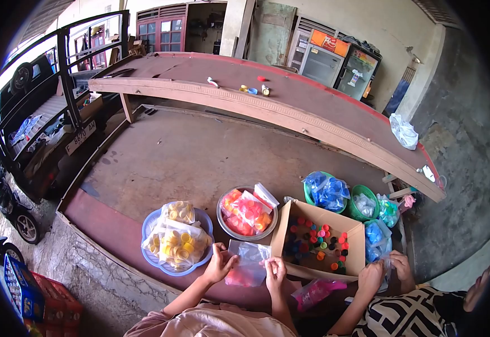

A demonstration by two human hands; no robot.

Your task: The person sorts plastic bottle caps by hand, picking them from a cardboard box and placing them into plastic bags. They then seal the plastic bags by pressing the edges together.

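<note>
A clear plastic bag (249, 257) with something pinkish-red in its lower part hangs between my two hands. Its left edge is pinched by my left hand (221, 265), and my right hand (275, 271) grips the opposite edge. Just beyond the bag stands a round metal bowl (221, 220) heaped with bags of red and orange caps (245, 210). Left of it, a blue basin (150, 255) holds bags of yellow and cream caps (180, 242). To the right, an open cardboard box (353, 247) contains loose caps in red, black, green and blue.
A co-worker's hands (385, 272) handle a clear bag at the right. Behind the box are green baskets (363, 216) with bagged blue and clear pieces (329, 192). A pink bag (317, 292) lies in front of the box. A long raised table (312, 104) runs across the back.
</note>
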